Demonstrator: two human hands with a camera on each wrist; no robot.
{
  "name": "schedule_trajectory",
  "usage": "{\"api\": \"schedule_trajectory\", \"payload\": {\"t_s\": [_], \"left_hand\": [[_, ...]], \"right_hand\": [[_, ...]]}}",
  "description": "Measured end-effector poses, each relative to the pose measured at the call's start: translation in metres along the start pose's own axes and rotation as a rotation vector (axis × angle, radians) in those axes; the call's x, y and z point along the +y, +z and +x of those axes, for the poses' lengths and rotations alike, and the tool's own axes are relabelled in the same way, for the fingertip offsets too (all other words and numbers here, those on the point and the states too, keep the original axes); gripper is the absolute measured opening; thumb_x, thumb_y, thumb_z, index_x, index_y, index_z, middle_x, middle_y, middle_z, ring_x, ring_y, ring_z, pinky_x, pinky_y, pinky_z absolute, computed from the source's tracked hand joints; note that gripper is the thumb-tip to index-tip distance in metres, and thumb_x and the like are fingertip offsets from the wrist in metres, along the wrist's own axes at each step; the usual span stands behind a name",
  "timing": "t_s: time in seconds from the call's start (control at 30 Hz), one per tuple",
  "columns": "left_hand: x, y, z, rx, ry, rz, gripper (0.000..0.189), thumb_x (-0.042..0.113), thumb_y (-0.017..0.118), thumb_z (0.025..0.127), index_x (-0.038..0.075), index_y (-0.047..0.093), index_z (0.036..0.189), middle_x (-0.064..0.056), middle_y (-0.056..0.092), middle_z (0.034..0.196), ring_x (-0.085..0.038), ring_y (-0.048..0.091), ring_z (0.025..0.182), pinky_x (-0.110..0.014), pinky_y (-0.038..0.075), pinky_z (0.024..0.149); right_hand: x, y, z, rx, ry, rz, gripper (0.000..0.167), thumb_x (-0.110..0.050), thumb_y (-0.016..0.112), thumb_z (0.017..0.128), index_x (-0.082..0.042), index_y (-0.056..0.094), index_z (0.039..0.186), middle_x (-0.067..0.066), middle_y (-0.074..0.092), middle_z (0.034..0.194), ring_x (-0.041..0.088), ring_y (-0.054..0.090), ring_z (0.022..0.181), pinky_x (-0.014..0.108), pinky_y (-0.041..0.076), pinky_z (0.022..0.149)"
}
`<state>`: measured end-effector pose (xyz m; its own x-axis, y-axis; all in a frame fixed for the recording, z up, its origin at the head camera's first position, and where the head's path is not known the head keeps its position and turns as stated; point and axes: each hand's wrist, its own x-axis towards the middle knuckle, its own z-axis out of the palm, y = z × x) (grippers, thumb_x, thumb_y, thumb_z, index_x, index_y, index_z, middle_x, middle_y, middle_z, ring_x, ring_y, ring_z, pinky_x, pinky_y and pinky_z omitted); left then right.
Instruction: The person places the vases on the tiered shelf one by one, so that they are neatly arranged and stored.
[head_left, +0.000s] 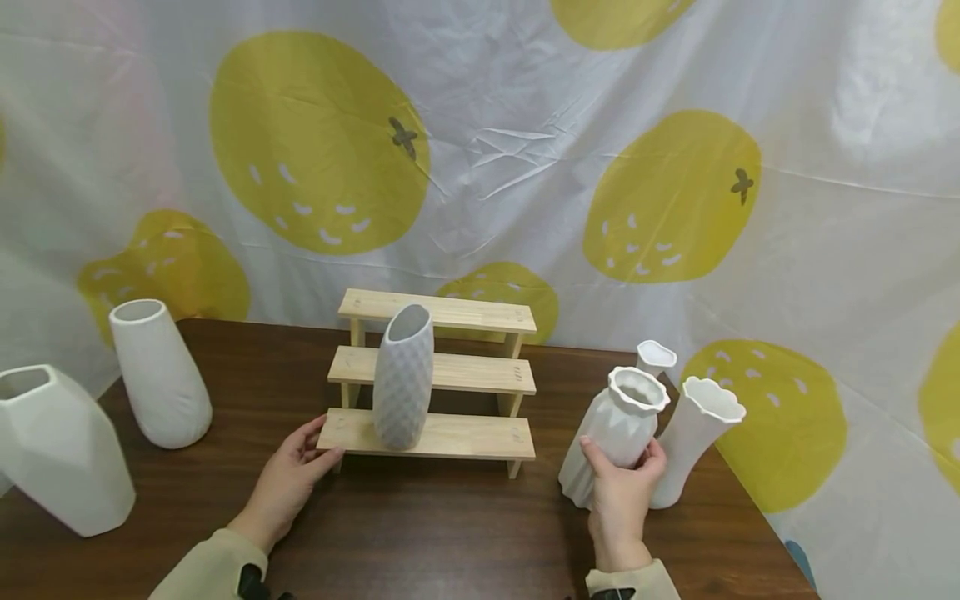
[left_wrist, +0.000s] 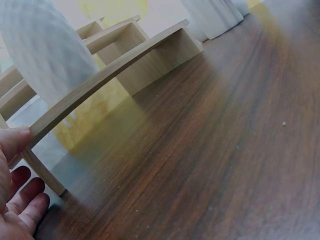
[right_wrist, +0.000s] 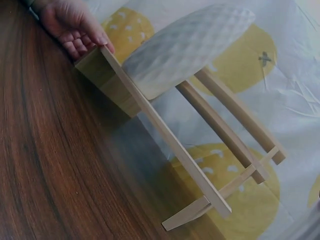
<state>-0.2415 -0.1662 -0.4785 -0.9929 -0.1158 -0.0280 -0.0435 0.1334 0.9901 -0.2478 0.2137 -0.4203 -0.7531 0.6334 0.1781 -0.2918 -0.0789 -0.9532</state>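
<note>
A three-tier wooden display stand (head_left: 465, 435) stands mid-table. My left hand (head_left: 288, 479) holds the left end of its lowest shelf, thumb at the front corner and fingers curled by the side, as the left wrist view shows at the shelf (left_wrist: 102, 77). On that shelf rests a white vase with a diamond-textured surface (head_left: 403, 383), its slanted mouth upward. Right of the stand, my right hand (head_left: 622, 500) grips a white ruffled-rim vase (head_left: 611, 425) from the front, thumb on its left and fingers on its right. The vase leans slightly; whether its base touches the table is unclear.
Close behind the gripped vase stand a flared white vase with a wavy rim (head_left: 693, 442) and a narrow-necked one (head_left: 656, 356), partly hidden. A tapered white vase (head_left: 161, 375) and a faceted white vase (head_left: 67, 454) stand left. A fruit-patterned curtain (head_left: 510, 167) hangs behind the table.
</note>
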Motion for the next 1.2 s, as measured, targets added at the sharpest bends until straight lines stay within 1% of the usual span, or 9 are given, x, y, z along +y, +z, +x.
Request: {"api": "schedule_trajectory", "payload": {"t_s": [0.17, 0.3, 0.53, 0.7, 0.83, 0.93, 1.07, 1.2], "left_hand": [[-0.001, 0.0, 0.0, -0.004, 0.007, -0.012, 0.074, 0.028, 0.066, 0.092, 0.006, 0.027, 0.151, -0.018, 0.045, 0.138, -0.027, 0.048, 0.121, -0.019, 0.045, 0.084], [-0.003, 0.0, 0.002, -0.005, 0.009, -0.013, 0.074, 0.028, 0.066, 0.093, 0.006, 0.027, 0.151, -0.018, 0.044, 0.139, -0.027, 0.047, 0.122, -0.019, 0.045, 0.085], [-0.003, -0.001, 0.003, -0.002, 0.004, -0.014, 0.074, 0.027, 0.066, 0.093, 0.006, 0.027, 0.151, -0.017, 0.044, 0.139, -0.027, 0.047, 0.122, -0.02, 0.045, 0.085], [-0.003, -0.001, 0.004, 0.0, 0.006, -0.012, 0.073, 0.027, 0.066, 0.093, 0.006, 0.027, 0.151, -0.017, 0.045, 0.137, -0.027, 0.048, 0.12, -0.02, 0.045, 0.084], [-0.003, -0.001, 0.004, -0.003, -0.004, -0.01, 0.073, 0.028, 0.066, 0.093, 0.007, 0.027, 0.151, -0.016, 0.044, 0.138, -0.026, 0.047, 0.121, -0.02, 0.045, 0.084], [-0.003, -0.001, 0.003, -0.007, -0.004, -0.012, 0.073, 0.027, 0.066, 0.093, 0.006, 0.026, 0.151, -0.017, 0.044, 0.138, -0.027, 0.047, 0.121, -0.02, 0.045, 0.084], [-0.003, -0.001, 0.003, -0.011, -0.001, -0.018, 0.073, 0.026, 0.066, 0.093, 0.006, 0.026, 0.151, -0.018, 0.044, 0.138, -0.027, 0.047, 0.122, -0.019, 0.045, 0.084], [-0.004, -0.001, 0.003, -0.011, -0.005, -0.016, 0.073, 0.027, 0.066, 0.093, 0.006, 0.027, 0.151, -0.017, 0.044, 0.138, -0.026, 0.047, 0.121, -0.019, 0.045, 0.084]], "right_hand": [[-0.002, 0.0, 0.0, -0.023, -0.004, -0.011, 0.086, 0.012, 0.077, 0.071, -0.003, 0.024, 0.138, 0.009, 0.038, 0.128, 0.022, 0.04, 0.116, 0.033, 0.037, 0.095], [-0.011, 0.0, -0.002, -0.051, -0.01, -0.013, 0.088, 0.013, 0.076, 0.071, -0.003, 0.024, 0.139, 0.01, 0.037, 0.13, 0.023, 0.039, 0.119, 0.035, 0.036, 0.097], [-0.032, 0.002, -0.003, -0.118, -0.028, -0.038, 0.084, 0.013, 0.077, 0.071, -0.003, 0.027, 0.138, 0.008, 0.041, 0.124, 0.021, 0.043, 0.112, 0.031, 0.039, 0.092], [-0.046, 0.006, -0.006, -0.186, -0.033, -0.043, 0.081, 0.013, 0.077, 0.071, -0.003, 0.03, 0.136, 0.009, 0.043, 0.121, 0.021, 0.045, 0.109, 0.029, 0.041, 0.088], [-0.056, 0.014, -0.01, -0.256, -0.02, -0.033, 0.081, 0.013, 0.075, 0.072, -0.004, 0.027, 0.137, 0.01, 0.043, 0.125, 0.022, 0.045, 0.111, 0.029, 0.042, 0.088], [-0.062, 0.022, -0.014, -0.314, -0.002, -0.028, 0.08, 0.012, 0.073, 0.074, -0.005, 0.027, 0.137, 0.01, 0.043, 0.128, 0.022, 0.045, 0.112, 0.032, 0.042, 0.09], [-0.066, 0.034, -0.018, -0.393, 0.019, -0.004, 0.078, 0.012, 0.072, 0.075, -0.005, 0.027, 0.136, 0.012, 0.043, 0.128, 0.023, 0.046, 0.112, 0.036, 0.039, 0.093], [-0.064, 0.046, -0.022, -0.467, 0.033, 0.007, 0.077, 0.012, 0.072, 0.075, -0.005, 0.027, 0.136, 0.013, 0.046, 0.126, 0.024, 0.048, 0.111, 0.036, 0.041, 0.092]]}}
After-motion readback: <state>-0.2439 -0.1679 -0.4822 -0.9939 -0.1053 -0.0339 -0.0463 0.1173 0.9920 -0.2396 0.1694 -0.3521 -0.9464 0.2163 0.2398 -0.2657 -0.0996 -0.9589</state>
